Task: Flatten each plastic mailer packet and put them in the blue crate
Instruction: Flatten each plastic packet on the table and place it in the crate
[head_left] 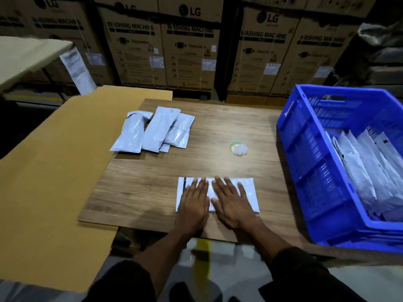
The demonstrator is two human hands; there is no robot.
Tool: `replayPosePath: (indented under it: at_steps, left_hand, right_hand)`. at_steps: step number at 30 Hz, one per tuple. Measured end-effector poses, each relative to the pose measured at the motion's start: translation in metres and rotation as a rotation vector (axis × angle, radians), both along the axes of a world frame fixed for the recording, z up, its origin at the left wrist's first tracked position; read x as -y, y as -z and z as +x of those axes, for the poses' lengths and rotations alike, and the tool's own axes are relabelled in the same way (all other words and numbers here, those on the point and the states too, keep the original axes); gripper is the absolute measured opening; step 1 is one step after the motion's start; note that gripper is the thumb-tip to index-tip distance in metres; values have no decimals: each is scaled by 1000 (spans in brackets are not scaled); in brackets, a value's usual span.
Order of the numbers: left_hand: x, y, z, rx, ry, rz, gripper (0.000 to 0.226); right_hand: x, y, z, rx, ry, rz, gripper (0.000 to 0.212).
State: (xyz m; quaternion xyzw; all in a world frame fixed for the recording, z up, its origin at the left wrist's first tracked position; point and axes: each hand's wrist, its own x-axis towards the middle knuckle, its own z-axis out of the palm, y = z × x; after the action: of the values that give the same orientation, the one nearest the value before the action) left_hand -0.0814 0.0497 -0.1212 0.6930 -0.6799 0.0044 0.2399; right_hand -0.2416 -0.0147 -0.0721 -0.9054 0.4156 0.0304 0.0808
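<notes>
Your left hand (193,203) and right hand (232,202) lay spread, palms down, on the flat white plastic mailer packet (248,192) at the near edge of the wood-grain surface (218,131). Best practice: sweep outward from centre, expelling air. Three puffy grey mailers (152,130) waited beyond; blue slatted plastic crate (305,149) stood right.

Flat on the near middle of the wood-grain tabletop (152,192): one white plastic mailer packet (248,192), left hand (194,203) and right hand (233,203) side by side on top. Behind and left — a pile of grey plastic mailers (152,131). Between pile and blue plastic crate (305,162), a small round sticker (234,147). In the crate at right, more mailers (370,171). Left of the tabletop, a brown cardboard sheet (54,171); behind everything, stacked cardboard cartons (189,51).
</notes>
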Motion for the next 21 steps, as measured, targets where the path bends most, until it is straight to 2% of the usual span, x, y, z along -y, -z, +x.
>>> replayPosePath:
  at_steps: [3,7,10,12,14,17,20,21]
  left_hand:
    - [-5,-10,11,39,-60,99,58]
    - [-7,-9,24,72,-75,185,65]
    - [-7,-9,32,94,-47,207,65]
    - [-6,-12,40,95,-11,261,66]
    - [-2,-17,47,97,36,336,70]
    - [4,-27,52,112,71,424,82]
    - [1,-30,49,236,132,317,97]
    - [-2,-30,46,301,165,265,93]
  right_hand:
    - [4,5,-22,-17,81,-16,81]
    - [12,0,-52,-38,176,17,85]
    - [12,-8,-61,-88,123,55,91]
    - [5,-11,-60,-56,-10,-69,92]
    - [-3,-11,-59,1,-151,-192,74]
    - [-5,-10,-54,92,-236,-242,37]
    - [-2,-10,-48,192,-219,-260,19]
    - [-2,-14,-47,212,-203,-269,18]
